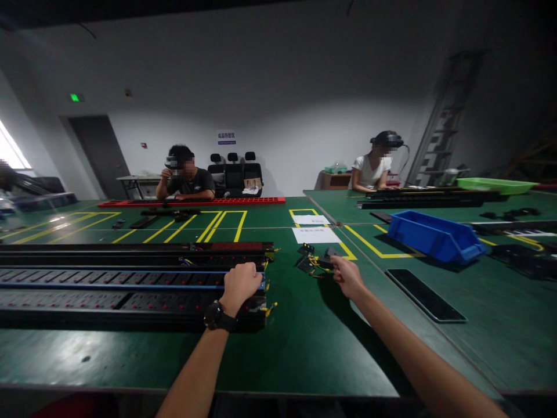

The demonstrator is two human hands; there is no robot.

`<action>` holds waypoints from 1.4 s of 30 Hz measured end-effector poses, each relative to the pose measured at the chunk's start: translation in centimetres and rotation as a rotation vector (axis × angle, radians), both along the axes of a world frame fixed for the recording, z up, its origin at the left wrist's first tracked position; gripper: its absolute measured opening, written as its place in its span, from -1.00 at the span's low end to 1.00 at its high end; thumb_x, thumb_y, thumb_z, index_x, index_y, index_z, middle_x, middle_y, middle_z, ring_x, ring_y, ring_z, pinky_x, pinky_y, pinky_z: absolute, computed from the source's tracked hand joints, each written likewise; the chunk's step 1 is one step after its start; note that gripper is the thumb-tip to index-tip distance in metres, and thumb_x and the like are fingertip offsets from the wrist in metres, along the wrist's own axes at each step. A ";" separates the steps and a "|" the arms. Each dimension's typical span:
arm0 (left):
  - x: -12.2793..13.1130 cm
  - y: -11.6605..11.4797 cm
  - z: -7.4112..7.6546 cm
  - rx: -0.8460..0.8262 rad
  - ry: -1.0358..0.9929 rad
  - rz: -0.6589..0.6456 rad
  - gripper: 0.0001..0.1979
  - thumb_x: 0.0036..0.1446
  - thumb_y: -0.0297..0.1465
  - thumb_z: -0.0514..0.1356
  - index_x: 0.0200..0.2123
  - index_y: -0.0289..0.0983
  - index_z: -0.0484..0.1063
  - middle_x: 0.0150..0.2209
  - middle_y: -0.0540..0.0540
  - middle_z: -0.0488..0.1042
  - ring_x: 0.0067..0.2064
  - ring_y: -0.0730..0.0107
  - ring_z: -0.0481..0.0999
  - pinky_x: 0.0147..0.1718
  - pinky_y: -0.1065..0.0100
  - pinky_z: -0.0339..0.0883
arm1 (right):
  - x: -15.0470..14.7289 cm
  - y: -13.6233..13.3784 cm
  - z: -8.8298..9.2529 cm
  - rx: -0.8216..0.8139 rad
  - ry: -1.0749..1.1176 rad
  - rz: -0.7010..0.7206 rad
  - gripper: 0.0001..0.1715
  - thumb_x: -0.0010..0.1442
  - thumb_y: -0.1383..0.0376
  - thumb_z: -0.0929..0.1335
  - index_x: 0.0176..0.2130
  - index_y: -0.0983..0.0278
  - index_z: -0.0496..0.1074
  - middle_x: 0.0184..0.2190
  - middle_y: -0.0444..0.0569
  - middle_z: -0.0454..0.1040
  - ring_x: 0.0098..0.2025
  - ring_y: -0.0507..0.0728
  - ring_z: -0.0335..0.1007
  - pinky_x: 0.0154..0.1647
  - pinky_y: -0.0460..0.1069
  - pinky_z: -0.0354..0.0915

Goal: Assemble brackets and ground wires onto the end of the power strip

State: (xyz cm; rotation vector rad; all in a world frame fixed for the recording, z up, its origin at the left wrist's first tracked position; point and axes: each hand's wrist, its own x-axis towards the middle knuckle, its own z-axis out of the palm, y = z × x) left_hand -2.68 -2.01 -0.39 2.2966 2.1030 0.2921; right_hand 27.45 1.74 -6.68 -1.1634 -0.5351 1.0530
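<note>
My left hand point(239, 284), with a black watch on its wrist, is closed in a fist and rests on the right end of several long black power strips point(130, 278) lying side by side on the green table point(313, 342). What the fist holds, if anything, is hidden. My right hand point(347, 276) reaches forward with its fingers pinched on a small black part with yellow wires point(327, 262). More such small black parts point(306, 258) lie just left of it.
A blue plastic bin point(435, 236) and a flat black panel point(424, 294) lie to the right. White paper sheets point(315, 234) sit beyond the small parts. Two people sit at the far side, one behind a long red strip point(191, 202). A green tray point(496, 185) stands far right.
</note>
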 end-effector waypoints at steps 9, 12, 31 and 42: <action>0.2 -0.2 0.3 -0.019 0.015 0.023 -0.76 0.24 -0.33 0.06 -0.25 -0.22 0.53 -0.23 -0.20 0.61 -0.16 0.10 0.61 -0.24 0.29 0.34 | 0.0 0.1 -0.1 0.010 -0.002 -0.013 -0.71 -0.08 0.40 0.46 -0.50 0.26 0.24 -0.68 -0.29 0.17 -0.73 -0.15 -0.06 -0.82 -0.26 -0.14; 0.1 -0.1 0.1 -0.011 0.004 0.009 -0.76 0.24 -0.32 0.06 -0.26 -0.21 0.52 -0.24 -0.21 0.61 -0.19 0.12 0.61 -0.25 0.28 0.34 | 0.0 0.1 -0.1 0.006 0.000 -0.007 -0.70 -0.08 0.40 0.46 -0.48 0.25 0.24 -0.68 -0.30 0.16 -0.73 -0.15 -0.06 -0.82 -0.26 -0.14; 0.0 0.0 -0.1 -0.001 -0.005 0.004 -0.75 0.22 -0.32 0.04 -0.28 -0.21 0.51 -0.25 -0.21 0.61 -0.20 0.10 0.61 -0.28 0.27 0.34 | 0.0 0.1 -0.1 0.008 0.007 0.004 -0.75 -0.03 0.43 0.43 -0.49 0.25 0.25 -0.69 -0.31 0.17 -0.73 -0.15 -0.06 -0.84 -0.26 -0.13; 0.0 0.0 -0.1 0.008 0.009 0.004 -0.76 0.22 -0.31 0.05 -0.29 -0.21 0.51 -0.26 -0.19 0.61 -0.21 0.12 0.61 -0.27 0.28 0.35 | 0.0 0.3 -0.3 0.014 0.008 -0.011 -0.73 -0.11 0.42 0.45 -0.51 0.25 0.26 -0.69 -0.30 0.16 -0.74 -0.16 -0.06 -0.84 -0.26 -0.14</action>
